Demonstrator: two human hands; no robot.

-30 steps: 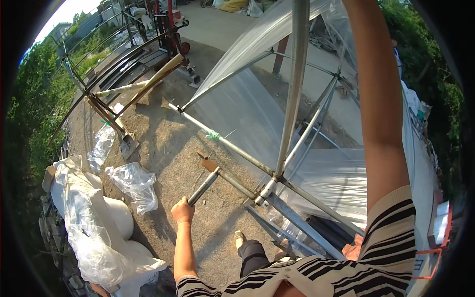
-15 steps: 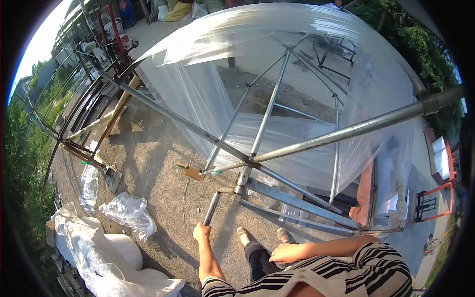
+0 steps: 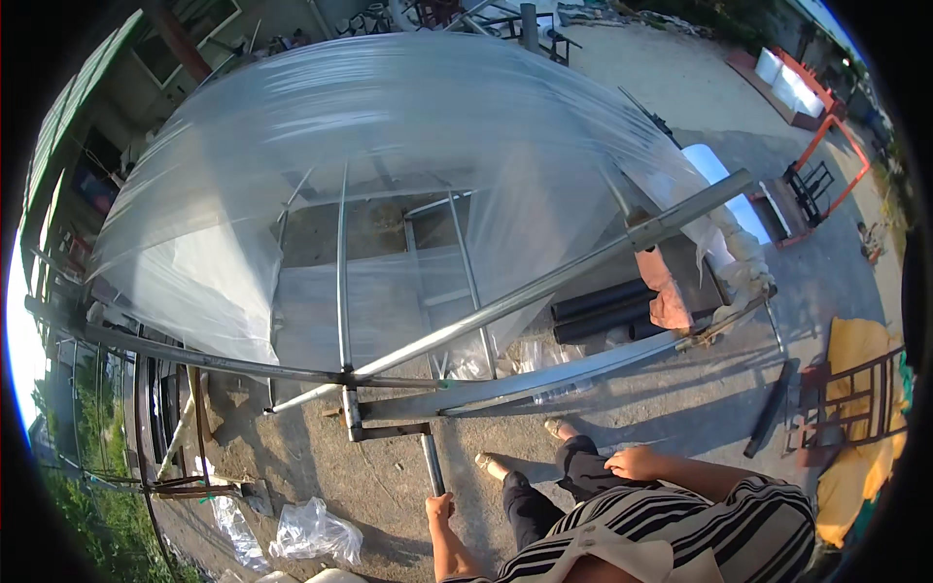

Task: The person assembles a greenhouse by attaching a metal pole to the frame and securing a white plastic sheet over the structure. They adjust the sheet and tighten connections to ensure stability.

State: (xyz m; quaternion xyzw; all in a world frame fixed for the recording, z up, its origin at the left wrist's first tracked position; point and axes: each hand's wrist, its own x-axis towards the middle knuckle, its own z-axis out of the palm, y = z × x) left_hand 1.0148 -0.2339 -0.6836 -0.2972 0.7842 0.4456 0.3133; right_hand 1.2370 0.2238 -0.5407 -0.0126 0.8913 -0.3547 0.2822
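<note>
My left hand [image 3: 439, 506] is closed around the grip of a metal crank handle [image 3: 433, 464]. The short crank arm [image 3: 394, 430] joins the handle to an upright post at the near end of a large metal pipe frame [image 3: 342, 262]. Clear plastic film [image 3: 389, 107] wraps over the top and far side of this frame in a broad, creased sheet. My right hand [image 3: 634, 462] lies against my front near the thigh, fingers loosely extended, with nothing seen in it.
A long metal beam [image 3: 544, 382] runs low across in front of my feet. Black rolls [image 3: 603, 301] and a pinkish cloth [image 3: 663, 291] are beside the frame's right end. Crumpled clear plastic [image 3: 316, 531] lies on the ground at left. An orange-red metal frame [image 3: 844, 155] stands at right.
The view has swung right. Still in my left hand, the crank has gone from the left of its post to the right. The pipe frame and film sit at a different angle.
</note>
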